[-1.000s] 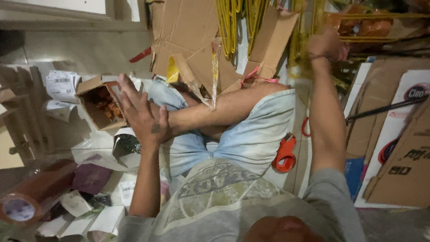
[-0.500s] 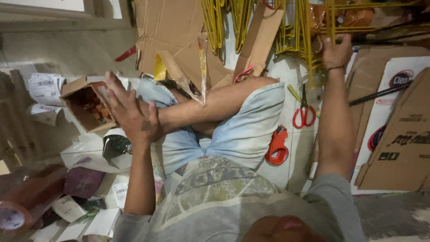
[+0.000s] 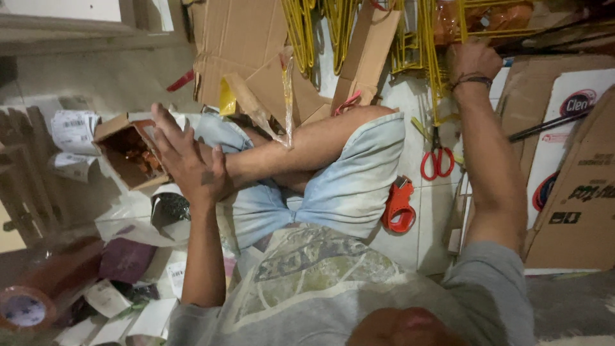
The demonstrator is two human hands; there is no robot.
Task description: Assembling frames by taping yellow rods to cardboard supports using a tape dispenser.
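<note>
From the head camera, the left hand [image 3: 186,160] hovers with fingers spread and empty, just beside a small open cardboard box [image 3: 125,154] of brownish contents lying to its left. The right hand [image 3: 473,61] is stretched far forward, fingers curled on the yellow wire frames [image 3: 429,57]; whether it grips one firmly cannot be told. A clean lift likely needs one frame singled out, since they stand tangled together. Nearer than that hand lie red scissors [image 3: 437,160] and an orange tape dispenser [image 3: 398,206]; flattened cardboard [image 3: 240,45] crowds the reach.
</note>
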